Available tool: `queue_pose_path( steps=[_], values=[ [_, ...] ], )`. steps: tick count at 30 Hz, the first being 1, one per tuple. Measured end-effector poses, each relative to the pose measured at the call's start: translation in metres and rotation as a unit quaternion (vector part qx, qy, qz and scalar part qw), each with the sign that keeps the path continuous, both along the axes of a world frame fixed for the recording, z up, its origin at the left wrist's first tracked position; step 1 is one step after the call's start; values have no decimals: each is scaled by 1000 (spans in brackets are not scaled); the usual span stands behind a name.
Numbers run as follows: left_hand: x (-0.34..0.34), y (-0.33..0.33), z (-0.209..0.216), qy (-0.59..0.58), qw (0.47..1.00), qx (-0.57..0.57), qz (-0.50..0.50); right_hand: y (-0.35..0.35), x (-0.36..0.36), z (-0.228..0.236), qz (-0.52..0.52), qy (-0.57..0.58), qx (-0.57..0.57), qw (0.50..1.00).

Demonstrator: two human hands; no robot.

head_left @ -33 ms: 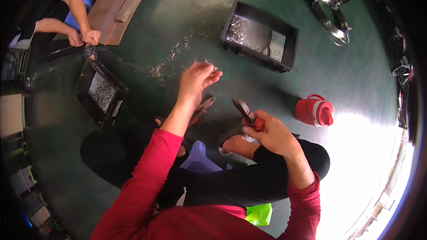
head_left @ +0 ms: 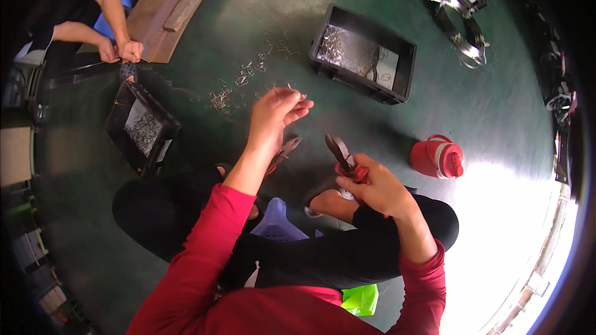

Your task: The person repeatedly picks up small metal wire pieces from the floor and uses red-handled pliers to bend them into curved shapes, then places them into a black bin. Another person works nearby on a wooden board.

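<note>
Thumb and fingers of my left hand (head_left: 273, 115) are pinched together over the floor, with a small thin piece of bent metal wire (head_left: 290, 89) showing at the fingertips. Most of that wire is hidden by the fingers. My right hand (head_left: 383, 191) grips a pair of pliers (head_left: 338, 147) by the red handles, its dark jaws pointing up and away from me. The pliers are apart from the wire. Between my hands, lower down, a second pair of red-handled pliers (head_left: 287, 151) lies near my foot.
Bent wire pieces (head_left: 222, 99) lie scattered on the green floor ahead. A black crate (head_left: 397, 93) holds many more; another crate (head_left: 162, 119) stands left, by a co-worker's hands (head_left: 124, 51). A red jug (head_left: 434, 156) is at right, a wire coil (head_left: 462, 34) far right, wooden boards (head_left: 167, 31) far left.
The view has shifted very slightly, and the pliers in my right hand sit a touch higher. Both hands keep the same hold.
</note>
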State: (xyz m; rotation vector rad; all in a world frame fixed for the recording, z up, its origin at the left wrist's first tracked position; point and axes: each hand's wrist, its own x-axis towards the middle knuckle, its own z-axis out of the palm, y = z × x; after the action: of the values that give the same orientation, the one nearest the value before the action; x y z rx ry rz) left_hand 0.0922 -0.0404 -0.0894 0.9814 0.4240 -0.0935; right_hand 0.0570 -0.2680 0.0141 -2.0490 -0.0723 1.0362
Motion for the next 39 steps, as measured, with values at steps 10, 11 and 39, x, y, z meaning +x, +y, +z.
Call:
queue_pose_path(
  steps=[10, 11, 39],
  values=[
    [-66, 1, 94, -131, 991, -24, 19, 37, -28, 11, -43, 242, 327, 912],
    [-70, 2, 96, -141, 989, -27, 23, 40, -31, 12, -48, 271, 335, 901],
    [-88, 60, 113, -125, 956, 240, -114, 44, -40, 21, 48, 11, 42, 998]
  ],
)
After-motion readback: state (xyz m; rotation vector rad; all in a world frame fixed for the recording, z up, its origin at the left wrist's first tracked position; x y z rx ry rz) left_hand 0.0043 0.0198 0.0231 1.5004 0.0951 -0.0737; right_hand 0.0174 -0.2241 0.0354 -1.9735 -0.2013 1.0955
